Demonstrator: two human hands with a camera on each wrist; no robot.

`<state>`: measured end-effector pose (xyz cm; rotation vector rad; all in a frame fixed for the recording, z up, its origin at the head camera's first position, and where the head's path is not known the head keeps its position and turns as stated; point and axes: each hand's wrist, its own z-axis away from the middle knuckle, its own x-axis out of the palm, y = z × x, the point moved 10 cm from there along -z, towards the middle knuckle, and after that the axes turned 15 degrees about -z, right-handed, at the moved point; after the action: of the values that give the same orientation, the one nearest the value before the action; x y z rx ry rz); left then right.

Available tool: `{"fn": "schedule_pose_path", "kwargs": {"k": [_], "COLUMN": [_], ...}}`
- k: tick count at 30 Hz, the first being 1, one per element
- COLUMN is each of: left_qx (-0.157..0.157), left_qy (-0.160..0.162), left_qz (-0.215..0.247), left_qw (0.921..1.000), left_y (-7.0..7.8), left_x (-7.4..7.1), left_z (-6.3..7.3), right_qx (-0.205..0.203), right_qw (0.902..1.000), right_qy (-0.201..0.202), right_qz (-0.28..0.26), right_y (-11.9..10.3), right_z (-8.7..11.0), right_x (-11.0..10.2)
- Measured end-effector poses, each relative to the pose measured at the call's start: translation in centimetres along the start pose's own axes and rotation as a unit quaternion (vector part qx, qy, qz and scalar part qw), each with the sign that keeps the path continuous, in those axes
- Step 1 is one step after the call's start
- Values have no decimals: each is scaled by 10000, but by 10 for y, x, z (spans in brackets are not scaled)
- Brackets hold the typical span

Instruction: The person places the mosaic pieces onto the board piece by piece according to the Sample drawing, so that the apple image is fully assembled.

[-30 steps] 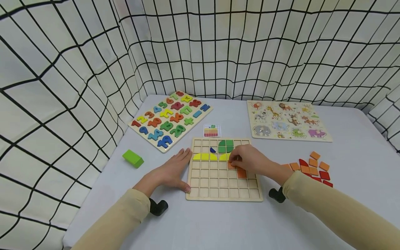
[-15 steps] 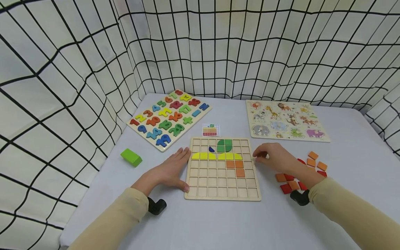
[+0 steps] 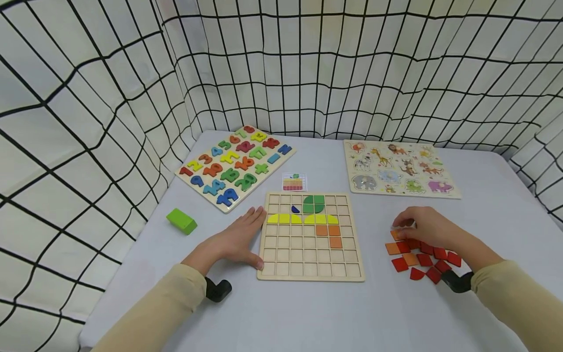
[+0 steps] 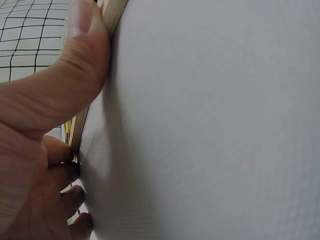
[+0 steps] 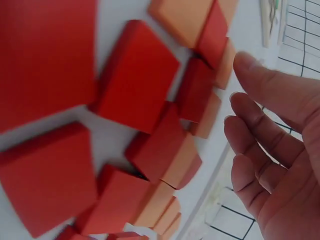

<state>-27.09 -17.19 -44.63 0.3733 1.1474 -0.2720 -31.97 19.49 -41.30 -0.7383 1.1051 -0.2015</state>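
Observation:
In the head view my left hand rests along the left edge of a wooden grid board, fingers spread and thumb at its lower corner. The left wrist view shows the thumb against the board's rim. Set in the grid are yellow pieces, green pieces, a small blue piece and orange squares. My right hand hovers at a pile of red tiles and orange tiles, its fingertips near an orange tile. Nothing is visibly pinched between its fingers.
A small pattern card lies behind the grid board. Beyond are a number puzzle at left and an animal puzzle at right. A green block sits at left. Black netting surrounds the white table.
My right hand has left an orange square in the grid and moved right to the tile pile. My left hand stays at the board's edge.

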Motion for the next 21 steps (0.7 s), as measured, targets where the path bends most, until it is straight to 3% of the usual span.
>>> {"fn": "schedule_pose_path", "kwargs": {"k": [14, 21], "left_qx": [99, 71], "left_qy": [95, 52], "left_qz": [15, 34], "left_qw": [9999, 10000], "left_y": [0, 0], "left_x": [-1, 0], "left_z": [0, 0], "right_qx": [-172, -536], "right_qw": [9997, 9976], "right_qy": [148, 380], "right_qz": [38, -201], "right_y": [-4, -38], "right_z": [-3, -13], "right_x": [6, 9]}}
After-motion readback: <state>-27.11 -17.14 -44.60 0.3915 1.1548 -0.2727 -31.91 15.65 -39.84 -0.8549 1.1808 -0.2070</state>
